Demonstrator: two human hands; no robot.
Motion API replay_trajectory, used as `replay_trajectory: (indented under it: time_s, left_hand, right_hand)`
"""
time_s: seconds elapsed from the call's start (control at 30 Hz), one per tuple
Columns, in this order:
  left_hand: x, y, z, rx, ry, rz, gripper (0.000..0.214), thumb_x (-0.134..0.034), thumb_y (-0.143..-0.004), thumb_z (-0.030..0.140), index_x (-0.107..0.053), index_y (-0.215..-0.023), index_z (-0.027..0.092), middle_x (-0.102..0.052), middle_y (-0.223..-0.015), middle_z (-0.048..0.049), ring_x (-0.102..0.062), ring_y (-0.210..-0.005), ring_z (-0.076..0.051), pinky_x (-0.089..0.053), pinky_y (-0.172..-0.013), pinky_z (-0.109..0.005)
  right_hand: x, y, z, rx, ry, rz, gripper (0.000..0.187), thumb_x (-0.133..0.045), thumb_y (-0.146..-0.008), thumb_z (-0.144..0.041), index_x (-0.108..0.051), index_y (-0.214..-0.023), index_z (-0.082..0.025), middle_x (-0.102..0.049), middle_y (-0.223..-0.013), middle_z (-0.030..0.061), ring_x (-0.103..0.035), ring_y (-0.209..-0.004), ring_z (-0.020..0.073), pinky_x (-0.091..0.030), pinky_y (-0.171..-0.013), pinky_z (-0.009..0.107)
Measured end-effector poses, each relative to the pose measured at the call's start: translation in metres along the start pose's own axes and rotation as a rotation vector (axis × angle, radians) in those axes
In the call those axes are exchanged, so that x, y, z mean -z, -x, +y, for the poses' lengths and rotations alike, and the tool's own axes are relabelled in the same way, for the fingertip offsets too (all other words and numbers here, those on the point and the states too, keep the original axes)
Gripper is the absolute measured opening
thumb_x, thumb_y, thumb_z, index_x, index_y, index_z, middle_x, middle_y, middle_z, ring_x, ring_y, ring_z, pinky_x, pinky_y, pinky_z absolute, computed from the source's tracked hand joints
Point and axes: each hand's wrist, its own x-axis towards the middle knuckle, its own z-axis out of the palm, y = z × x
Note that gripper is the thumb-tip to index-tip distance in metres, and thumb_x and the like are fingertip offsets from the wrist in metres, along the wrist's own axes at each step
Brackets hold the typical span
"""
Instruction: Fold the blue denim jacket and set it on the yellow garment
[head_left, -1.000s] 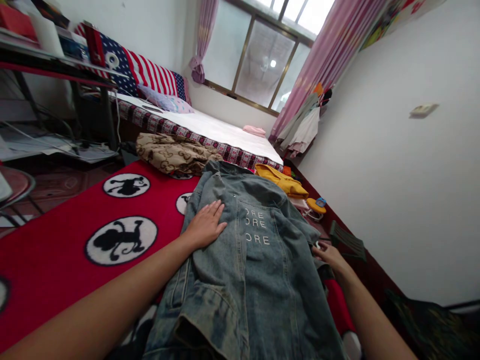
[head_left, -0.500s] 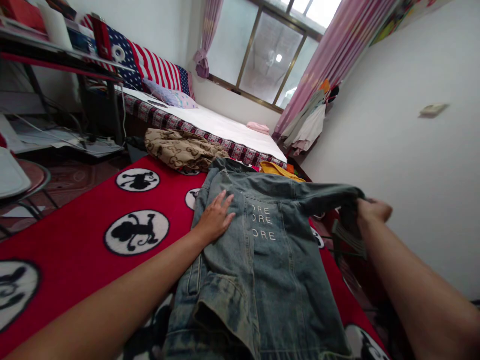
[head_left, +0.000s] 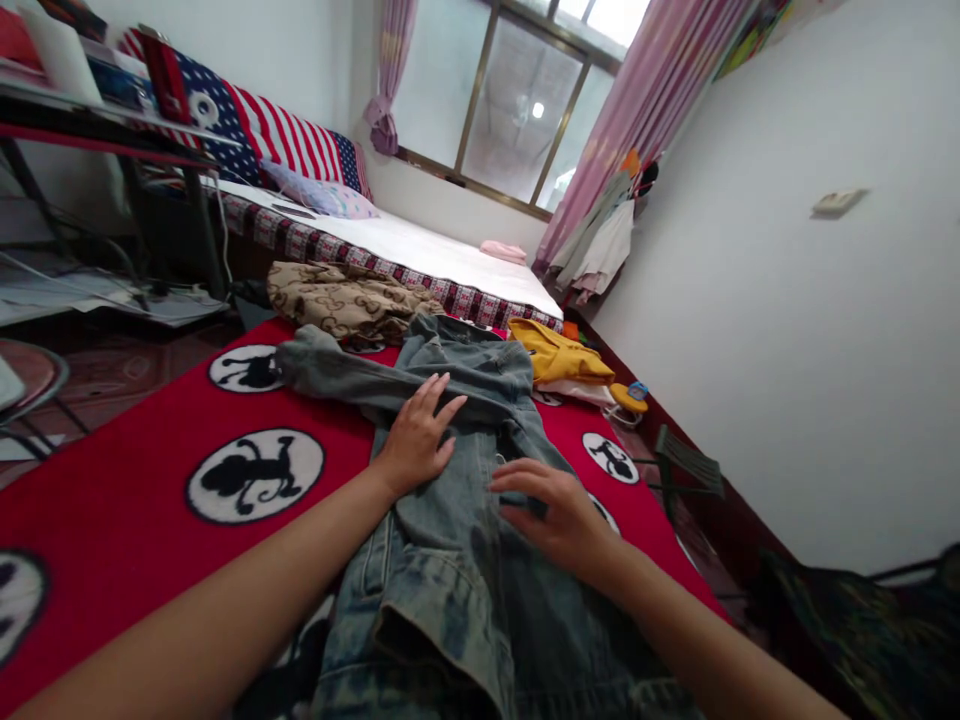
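A faded blue denim jacket (head_left: 442,520) lies on the red blanket (head_left: 157,430) with black monkey figures in white circles. One sleeve (head_left: 337,365) stretches across its upper part and sticks out past the left edge. My left hand (head_left: 420,440) rests on the jacket just below that sleeve, fingers spread. Over the jacket's right half is my right hand (head_left: 555,515), its fingers apart and slightly bent, with nothing visible in it; whether it touches the cloth I cannot tell. The lettering on the jacket is hidden.
Behind the jacket lie a brown patterned garment (head_left: 345,300) and a yellow garment (head_left: 562,355). A white-topped bed (head_left: 427,240) stands under the window. A desk (head_left: 97,125) is at the left, a folding stool (head_left: 686,465) at the right.
My right hand has let go of the sleeve and come back over the jacket. The jacket's right side is folded inward, with the sleeve now pointing left. My left hand stays on the jacket.
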Motion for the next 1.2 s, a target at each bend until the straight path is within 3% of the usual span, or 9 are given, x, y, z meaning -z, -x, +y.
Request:
replay_trajectory:
  time_s: [0.17, 0.3, 0.47, 0.6, 0.73, 0.83, 0.97, 1.07, 1.2]
  left_hand:
    - [-0.011, -0.002, -0.005, 0.082, -0.002, -0.040, 0.064, -0.058, -0.079, 0.024, -0.042, -0.141, 0.019, -0.036, -0.151, -0.0135, -0.030, -0.140, -0.031, -0.032, -0.112, -0.046]
    - [-0.013, -0.003, -0.007, 0.110, -0.027, -0.031, 0.066, -0.057, -0.082, 0.024, -0.037, -0.145, 0.020, -0.044, -0.144, -0.0123, -0.042, -0.129, -0.030, -0.039, -0.107, -0.045]
    - [-0.009, -0.005, -0.006, 0.142, -0.043, -0.066, 0.058, -0.056, -0.084, 0.023, -0.045, -0.141, 0.020, -0.061, -0.114, -0.0106, -0.052, -0.105, -0.029, -0.047, -0.092, -0.041]
    - [-0.007, -0.009, -0.012, 0.150, 0.107, -0.030, 0.028, -0.050, -0.088, 0.020, -0.070, -0.109, 0.022, -0.063, -0.089, -0.0066, -0.054, -0.090, -0.024, -0.048, -0.082, -0.035]
    - [-0.001, -0.014, -0.025, 0.244, 0.276, 0.251, 0.024, -0.049, -0.089, 0.021, -0.071, -0.095, 0.021, -0.064, -0.088, -0.0047, -0.057, -0.089, -0.020, -0.047, -0.084, -0.032]
    - [0.006, -0.015, -0.035, 0.364, 0.289, 0.420, 0.022, -0.048, -0.087, 0.020, -0.069, -0.095, 0.020, -0.065, -0.093, -0.0048, -0.059, -0.093, -0.020, -0.047, -0.087, -0.032]
    - [0.007, -0.013, -0.039, 0.400, 0.262, 0.430, 0.020, -0.048, -0.080, 0.013, -0.066, -0.080, 0.020, -0.064, -0.087, -0.0041, -0.058, -0.091, -0.020, -0.046, -0.089, -0.034]
    - [0.003, -0.012, -0.038, 0.330, 0.249, 0.396, 0.021, -0.047, -0.074, 0.007, -0.063, -0.067, 0.020, -0.062, -0.082, -0.0039, -0.056, -0.088, -0.020, -0.046, -0.086, -0.034]
    - [0.000, -0.011, -0.036, 0.228, 0.272, 0.376, 0.022, -0.046, -0.071, 0.002, -0.059, -0.063, 0.019, -0.060, -0.080, -0.0039, -0.053, -0.085, -0.020, -0.044, -0.081, -0.034]
  right_hand:
    - [0.028, 0.075, 0.039, -0.378, 0.217, 0.124, 0.042, -0.062, -0.081, -0.029, -0.061, -0.123, -0.022, -0.057, -0.132, 0.0109, -0.053, -0.124, 0.0244, -0.041, -0.105, 0.042]
    - [0.036, 0.127, 0.038, -0.678, 0.334, -0.021, 0.071, -0.069, -0.071, -0.036, -0.050, -0.138, -0.027, -0.055, -0.136, 0.0106, -0.054, -0.123, 0.0290, -0.045, -0.100, 0.042]
    - [0.031, 0.147, 0.041, -0.765, 0.417, -0.012, 0.043, -0.063, -0.074, -0.034, -0.067, -0.117, -0.030, -0.069, -0.118, 0.0062, -0.063, -0.109, 0.0298, -0.049, -0.091, 0.039]
    - [0.043, 0.125, 0.024, -0.754, 0.195, 0.065, 0.034, -0.061, -0.078, -0.039, -0.071, -0.108, -0.027, -0.074, -0.098, 0.0038, -0.069, -0.091, 0.0265, -0.052, -0.076, 0.032]
    - [0.049, 0.106, -0.014, -0.680, -0.033, 0.108, 0.041, -0.059, -0.083, -0.045, -0.068, -0.117, -0.026, -0.072, -0.107, 0.0053, -0.068, -0.090, 0.0240, -0.053, -0.075, 0.029]
    - [0.040, 0.097, -0.033, -0.583, -0.097, -0.077, 0.048, -0.073, -0.071, -0.047, -0.070, -0.115, -0.030, -0.073, -0.103, 0.0051, -0.068, -0.090, 0.0236, -0.055, -0.074, 0.027]
    - [0.029, 0.056, -0.022, -0.544, -0.261, -0.340, 0.028, -0.071, -0.074, -0.043, -0.075, -0.091, -0.022, -0.070, -0.068, 0.0021, -0.065, -0.062, 0.0162, -0.049, -0.054, 0.021]
    - [0.029, -0.005, 0.013, -0.508, -0.297, -0.075, 0.025, -0.060, -0.081, -0.039, -0.070, -0.081, -0.016, -0.065, -0.062, 0.0006, -0.059, -0.052, 0.0121, -0.045, -0.049, 0.020]
    - [0.031, -0.096, 0.071, -0.391, -0.213, 0.343, 0.023, -0.062, -0.077, -0.032, -0.067, -0.092, -0.015, -0.068, -0.072, 0.0020, -0.062, -0.052, 0.0132, -0.048, -0.049, 0.023]
